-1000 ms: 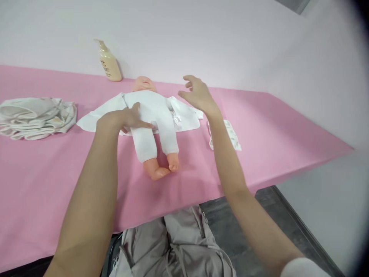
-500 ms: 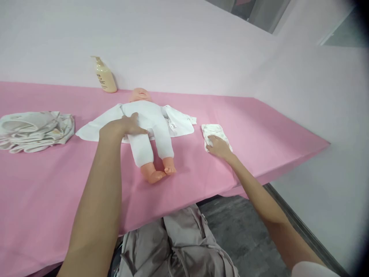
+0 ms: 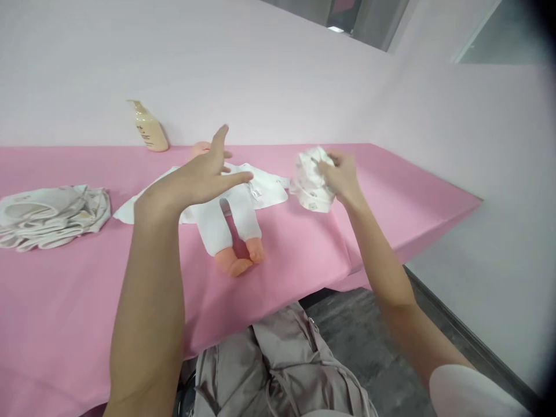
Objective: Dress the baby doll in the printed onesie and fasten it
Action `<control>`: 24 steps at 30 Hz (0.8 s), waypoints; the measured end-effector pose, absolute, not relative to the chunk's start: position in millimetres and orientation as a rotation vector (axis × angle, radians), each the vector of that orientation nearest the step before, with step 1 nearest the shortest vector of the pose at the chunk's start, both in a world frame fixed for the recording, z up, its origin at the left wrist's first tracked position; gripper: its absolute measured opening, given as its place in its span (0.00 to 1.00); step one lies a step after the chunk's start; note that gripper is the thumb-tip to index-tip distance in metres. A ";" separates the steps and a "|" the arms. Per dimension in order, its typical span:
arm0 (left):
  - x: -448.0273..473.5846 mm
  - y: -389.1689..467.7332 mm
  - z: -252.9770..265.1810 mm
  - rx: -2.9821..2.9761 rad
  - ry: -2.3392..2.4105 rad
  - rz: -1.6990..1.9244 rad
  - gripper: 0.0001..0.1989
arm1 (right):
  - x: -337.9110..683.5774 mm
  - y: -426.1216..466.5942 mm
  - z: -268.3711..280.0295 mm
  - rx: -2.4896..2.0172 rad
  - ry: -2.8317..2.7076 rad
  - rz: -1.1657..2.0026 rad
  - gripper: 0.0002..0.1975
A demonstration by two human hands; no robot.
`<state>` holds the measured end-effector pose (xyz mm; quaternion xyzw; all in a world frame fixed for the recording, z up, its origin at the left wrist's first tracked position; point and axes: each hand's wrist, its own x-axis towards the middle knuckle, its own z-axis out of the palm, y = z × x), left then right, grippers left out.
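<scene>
A baby doll [image 3: 245,217] with a white body and orange feet lies on its back on the pink-covered table. Spread out beneath it is a white garment [image 3: 270,191] with sleeves out to both sides. My left hand [image 3: 200,179] is raised over the doll's torso, fingers apart and holding nothing; it hides the torso and part of the head. To the right of the doll, my right hand [image 3: 344,174] grips a white diaper [image 3: 313,182] with small prints, lifted off the table. The diaper is slightly blurred and still looks mostly folded.
A cream pump bottle [image 3: 151,132] stands at the back against the wall. Folded patterned cloth [image 3: 52,214] lies at the left of the pink table [image 3: 269,284]. Its front edge is close to my lap, and its right end narrows toward the wall.
My right hand has taken up the diaper from the table and moved it up and slightly left. My left hand has come off the doll's body and risen, fingers spreading.
</scene>
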<state>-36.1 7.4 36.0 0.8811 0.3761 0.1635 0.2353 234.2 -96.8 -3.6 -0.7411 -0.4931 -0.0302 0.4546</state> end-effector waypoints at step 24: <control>-55.5 -17.0 60.4 2.534 0.724 1.416 0.33 | 85.9 -70.4 57.0 -1.149 -1.815 0.192 0.26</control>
